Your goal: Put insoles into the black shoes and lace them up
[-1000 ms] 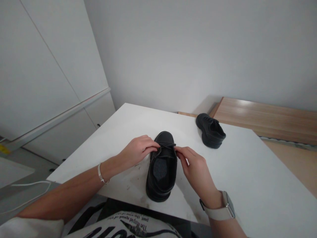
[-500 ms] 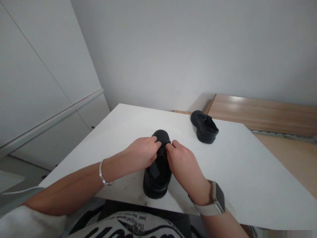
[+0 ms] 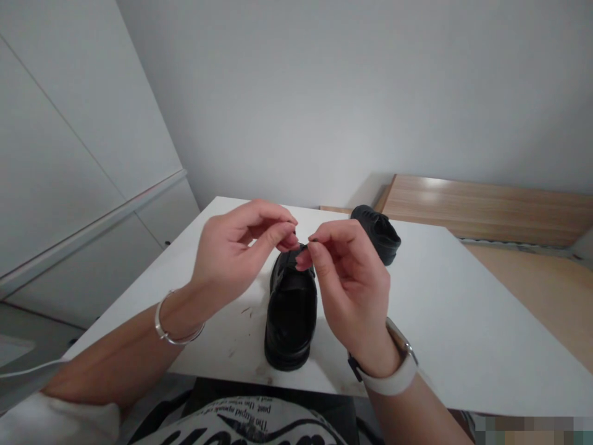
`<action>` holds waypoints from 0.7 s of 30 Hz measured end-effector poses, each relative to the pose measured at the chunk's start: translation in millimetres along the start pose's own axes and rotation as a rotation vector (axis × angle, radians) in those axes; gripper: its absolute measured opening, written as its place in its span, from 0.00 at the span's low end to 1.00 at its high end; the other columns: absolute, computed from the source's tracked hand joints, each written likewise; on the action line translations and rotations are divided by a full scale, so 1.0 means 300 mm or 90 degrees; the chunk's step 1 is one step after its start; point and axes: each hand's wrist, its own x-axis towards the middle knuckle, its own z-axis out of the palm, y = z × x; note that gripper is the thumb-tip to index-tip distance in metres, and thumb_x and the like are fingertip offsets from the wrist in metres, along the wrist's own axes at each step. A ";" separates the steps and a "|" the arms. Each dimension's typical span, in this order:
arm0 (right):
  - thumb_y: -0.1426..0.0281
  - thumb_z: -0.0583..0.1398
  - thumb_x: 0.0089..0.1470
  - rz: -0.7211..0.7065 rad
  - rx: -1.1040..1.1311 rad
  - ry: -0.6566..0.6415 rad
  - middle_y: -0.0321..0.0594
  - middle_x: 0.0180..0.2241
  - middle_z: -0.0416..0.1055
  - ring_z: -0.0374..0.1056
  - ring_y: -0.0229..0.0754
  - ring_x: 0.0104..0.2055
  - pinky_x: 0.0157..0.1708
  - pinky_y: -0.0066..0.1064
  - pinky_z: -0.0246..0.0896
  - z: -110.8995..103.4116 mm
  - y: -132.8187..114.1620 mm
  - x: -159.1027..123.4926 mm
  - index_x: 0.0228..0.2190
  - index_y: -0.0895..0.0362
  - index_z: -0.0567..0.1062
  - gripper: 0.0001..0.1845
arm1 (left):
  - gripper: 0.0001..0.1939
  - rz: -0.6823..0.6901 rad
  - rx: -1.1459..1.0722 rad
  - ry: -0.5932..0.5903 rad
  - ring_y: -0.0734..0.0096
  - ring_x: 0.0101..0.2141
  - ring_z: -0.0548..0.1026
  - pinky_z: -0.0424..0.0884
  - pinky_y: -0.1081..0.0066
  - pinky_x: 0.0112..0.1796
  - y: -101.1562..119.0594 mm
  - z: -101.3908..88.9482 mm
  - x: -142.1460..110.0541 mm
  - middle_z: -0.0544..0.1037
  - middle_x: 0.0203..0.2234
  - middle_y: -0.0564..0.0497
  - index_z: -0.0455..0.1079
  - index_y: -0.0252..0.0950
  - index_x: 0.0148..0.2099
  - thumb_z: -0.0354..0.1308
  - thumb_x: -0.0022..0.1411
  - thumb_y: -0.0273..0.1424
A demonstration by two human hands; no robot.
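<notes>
A black shoe (image 3: pixel 291 321) stands on the white table in front of me, its toe pointing away and its opening facing me. Above its front part, my left hand (image 3: pixel 243 244) pinches a thin dark bit of shoelace between thumb and forefinger. Close beside it, my right hand (image 3: pixel 349 278) pinches another piece of black shoelace (image 3: pixel 304 246) the same way. The fingertips of both hands are a small gap apart. Fingers hide most of the laces and part of the shoe's toe.
A second black shoe (image 3: pixel 377 232) stands farther back on the white table (image 3: pixel 440 321), partly behind my right hand. A wood-grain board (image 3: pixel 486 207) lies beyond the table at the right. White cabinet panels (image 3: pixel 69 136) rise at the left, and a grey wall (image 3: pixel 301 93) stands behind.
Both hands have risen from the lacing area of the near shoe, now turned with thumbs and palms showing, and the laces are held above the shoe. The view has shifted slightly.
</notes>
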 end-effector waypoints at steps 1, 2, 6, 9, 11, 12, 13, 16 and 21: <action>0.73 0.57 0.64 -0.023 -0.014 -0.001 0.37 0.37 0.68 0.69 0.36 0.37 0.36 0.31 0.69 0.005 -0.006 0.003 0.37 0.54 0.71 0.03 | 0.05 -0.010 0.000 -0.007 0.72 0.29 0.78 0.76 0.75 0.33 0.001 0.008 -0.002 0.79 0.28 0.53 0.76 0.35 0.37 0.62 0.65 0.31; 0.74 0.58 0.64 -0.047 -0.041 0.003 0.37 0.36 0.68 0.68 0.36 0.38 0.37 0.32 0.68 0.010 -0.010 0.005 0.36 0.54 0.72 0.03 | 0.06 -0.018 -0.011 -0.016 0.72 0.30 0.78 0.76 0.75 0.33 -0.001 0.014 -0.004 0.79 0.28 0.52 0.77 0.35 0.36 0.63 0.65 0.32; 0.75 0.61 0.60 -0.082 -0.154 0.049 0.39 0.39 0.67 0.66 0.39 0.44 0.44 0.35 0.68 0.015 -0.012 0.011 0.34 0.53 0.75 0.05 | 0.11 -0.093 -0.146 -0.094 0.71 0.29 0.78 0.76 0.75 0.32 -0.020 0.023 -0.001 0.79 0.28 0.51 0.76 0.34 0.38 0.64 0.64 0.38; 0.74 0.61 0.61 -0.049 -0.111 0.041 0.40 0.41 0.68 0.67 0.40 0.46 0.47 0.37 0.68 0.010 0.001 0.011 0.35 0.53 0.75 0.04 | 0.12 -0.152 -0.227 -0.164 0.70 0.30 0.79 0.78 0.73 0.34 -0.032 0.013 0.006 0.80 0.30 0.50 0.76 0.34 0.40 0.66 0.63 0.39; 0.73 0.61 0.61 -0.014 -0.038 0.031 0.39 0.39 0.69 0.68 0.39 0.43 0.44 0.35 0.68 0.007 0.014 0.010 0.35 0.54 0.74 0.02 | 0.13 -0.171 -0.239 -0.191 0.69 0.32 0.80 0.79 0.72 0.36 -0.036 0.007 0.005 0.81 0.32 0.48 0.77 0.33 0.42 0.67 0.61 0.38; 0.72 0.61 0.61 0.006 -0.007 0.027 0.38 0.38 0.70 0.68 0.39 0.41 0.41 0.34 0.68 0.006 0.020 0.008 0.35 0.55 0.74 0.01 | 0.13 -0.175 -0.237 -0.194 0.69 0.33 0.81 0.79 0.72 0.36 -0.038 0.005 0.003 0.82 0.33 0.48 0.77 0.34 0.43 0.68 0.60 0.37; 0.71 0.62 0.61 0.024 0.016 0.024 0.38 0.37 0.70 0.68 0.38 0.40 0.39 0.33 0.68 0.006 0.024 0.006 0.35 0.55 0.74 0.01 | 0.13 -0.175 -0.232 -0.191 0.69 0.33 0.81 0.79 0.73 0.36 -0.040 0.004 0.000 0.82 0.32 0.48 0.78 0.34 0.43 0.70 0.59 0.36; 0.71 0.62 0.61 0.049 0.050 0.014 0.39 0.37 0.71 0.69 0.38 0.41 0.37 0.31 0.70 0.008 0.031 -0.001 0.35 0.55 0.75 0.01 | 0.11 -0.157 -0.207 -0.153 0.70 0.31 0.80 0.79 0.74 0.35 -0.044 0.005 -0.006 0.81 0.30 0.50 0.79 0.34 0.40 0.71 0.56 0.34; 0.72 0.64 0.58 0.087 0.105 0.015 0.37 0.39 0.73 0.71 0.37 0.42 0.44 0.31 0.72 0.004 0.045 -0.008 0.43 0.53 0.73 0.11 | 0.06 -0.094 -0.160 -0.114 0.70 0.34 0.80 0.79 0.73 0.40 -0.040 0.004 -0.006 0.81 0.31 0.49 0.80 0.35 0.37 0.69 0.59 0.32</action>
